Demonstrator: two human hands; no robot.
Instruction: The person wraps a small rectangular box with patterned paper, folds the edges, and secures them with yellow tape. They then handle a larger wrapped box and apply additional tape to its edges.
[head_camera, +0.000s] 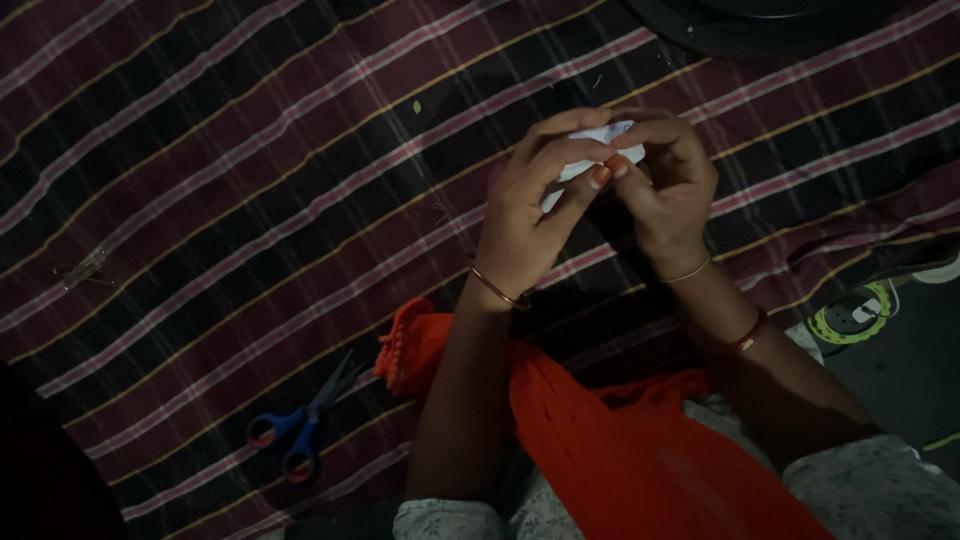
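Both hands pinch a small piece of white paper above a striped cloth.

The left hand and right hand close their fingertips on the white paper; blue-handled scissors lie well apart on the striped cloth; an orange scarf drapes beneath the forearms.

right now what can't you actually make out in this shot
- White piece, head view: mostly wrapped by the left hand and right hand, so its kind and shape cannot be told.
- Black round object, head view: cut off by the top edge.
- Green-ringed item, head view: dim light, partly behind the right forearm.
- Small thing on the striped cloth: too small and dark.
- Blue-handled scissors: blades faint in shadow.
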